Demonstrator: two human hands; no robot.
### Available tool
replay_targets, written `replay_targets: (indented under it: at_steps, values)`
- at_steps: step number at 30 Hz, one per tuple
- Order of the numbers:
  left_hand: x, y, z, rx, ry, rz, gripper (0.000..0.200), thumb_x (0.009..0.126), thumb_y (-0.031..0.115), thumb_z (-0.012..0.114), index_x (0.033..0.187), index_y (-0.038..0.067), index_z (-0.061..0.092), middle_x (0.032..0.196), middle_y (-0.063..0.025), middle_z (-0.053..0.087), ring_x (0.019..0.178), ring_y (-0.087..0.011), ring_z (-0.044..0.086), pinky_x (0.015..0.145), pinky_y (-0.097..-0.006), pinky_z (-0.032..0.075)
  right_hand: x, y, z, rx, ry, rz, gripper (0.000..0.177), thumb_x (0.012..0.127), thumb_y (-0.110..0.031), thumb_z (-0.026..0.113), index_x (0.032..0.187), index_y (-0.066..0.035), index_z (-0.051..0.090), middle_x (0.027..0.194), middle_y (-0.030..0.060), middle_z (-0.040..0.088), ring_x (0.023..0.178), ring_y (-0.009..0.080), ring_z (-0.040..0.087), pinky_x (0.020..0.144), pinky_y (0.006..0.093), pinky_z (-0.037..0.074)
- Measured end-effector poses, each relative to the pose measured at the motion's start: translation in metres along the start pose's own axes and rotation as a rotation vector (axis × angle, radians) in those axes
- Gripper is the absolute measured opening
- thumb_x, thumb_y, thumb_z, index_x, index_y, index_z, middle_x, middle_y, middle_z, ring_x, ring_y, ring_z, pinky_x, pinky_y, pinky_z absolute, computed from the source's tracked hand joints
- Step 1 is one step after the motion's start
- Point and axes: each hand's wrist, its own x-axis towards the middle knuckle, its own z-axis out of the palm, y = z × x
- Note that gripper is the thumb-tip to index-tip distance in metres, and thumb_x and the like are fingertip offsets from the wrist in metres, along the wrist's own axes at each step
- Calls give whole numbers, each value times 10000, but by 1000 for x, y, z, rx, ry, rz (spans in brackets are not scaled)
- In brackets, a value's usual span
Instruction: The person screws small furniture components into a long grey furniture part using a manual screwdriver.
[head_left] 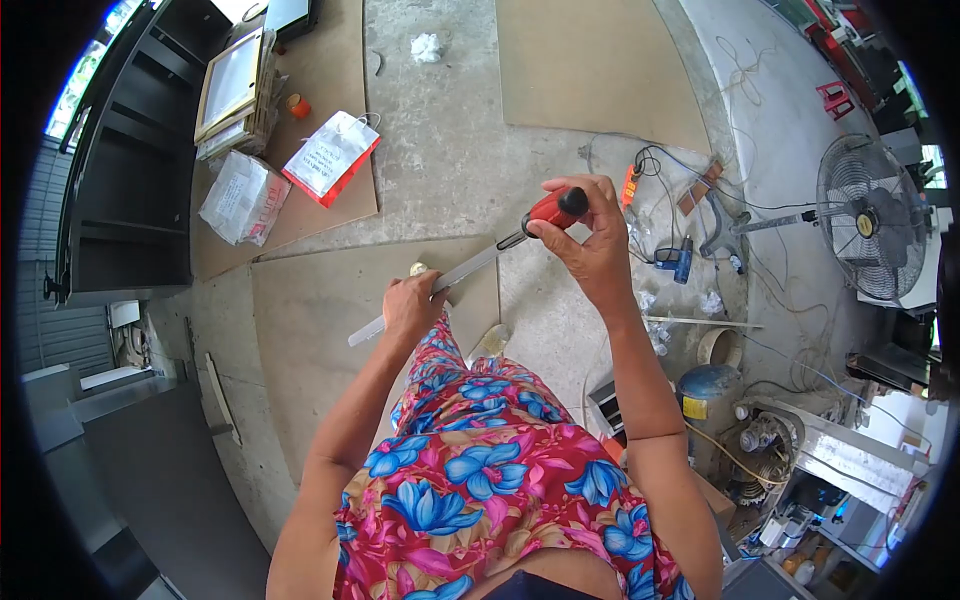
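My left hand [412, 308] is closed around a long, narrow, light-grey metal strip [470, 268], which slants from lower left to upper right in front of me. At the strip's upper end is a screwdriver [557, 208] with a red and black handle. My right hand [592, 240] grips that handle between thumb and fingers. The screwdriver's dark shaft lines up with the strip and meets or overlaps its end; exactly how they touch I cannot make out. Both things are held above the floor, ahead of my legs.
Brown boards [600, 70] lie on the concrete floor. A blue drill [674, 260], an orange power strip [630, 186] and cables lie to the right, near a standing fan [870, 218]. A paper bag [332, 158] and a wrapped parcel [245, 198] sit left, beside a black cabinet [135, 160].
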Motion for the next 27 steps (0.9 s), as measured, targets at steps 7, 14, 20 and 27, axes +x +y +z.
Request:
replay_targets:
  at_steps: [7,14,20,27]
  values:
    - [-3,-6,-4,-22,4,-12,242,797,276,686,988,128,667,847,-94,688,806,-272,650,803,-388,445,8,-8,-4,74,-14,53,584,742,-53,737,1287,-80,528,1045,85,637,959,166,622,928,337,459]
    - [-3,-8,-5,-23,17,-35,232,800,277,684,978,128,668,835,-91,687,801,-267,652,797,-389,446,10,-5,6,185,-81,34,533,731,-60,746,1226,-55,550,1081,95,645,979,159,613,937,316,443]
    - [-4,-11,-2,-21,82,-23,239,802,274,683,995,134,673,831,-87,691,788,-266,653,796,-384,445,4,-1,18,73,31,101,527,731,-74,759,1218,-52,558,1089,98,644,969,151,613,925,311,445]
    - [-3,-12,-6,-52,107,-56,218,797,261,687,974,135,672,823,-84,692,771,-269,649,772,-386,438,11,-8,4,222,-122,45,628,749,-1,663,1334,-64,442,1180,113,627,977,142,612,953,326,439]
